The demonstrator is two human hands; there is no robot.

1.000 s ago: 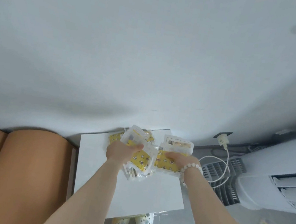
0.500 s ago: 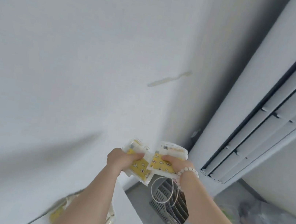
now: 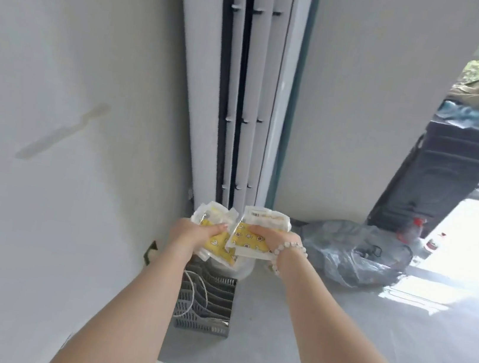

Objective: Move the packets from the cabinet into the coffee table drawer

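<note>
Reaching forward side by side, both arms end in hands holding the packets [image 3: 249, 240] in mid-air. The left hand [image 3: 189, 236] grips one yellow-and-white bunch. The right hand [image 3: 277, 240], with a bead bracelet [image 3: 290, 246] at the wrist, grips another bunch that touches the first. Below the hands a grey basket [image 3: 203, 309] stands on the floor. Beyond them rises a white air conditioner [image 3: 252, 90]. Right of the right hand lies a bag [image 3: 351, 254].
</note>
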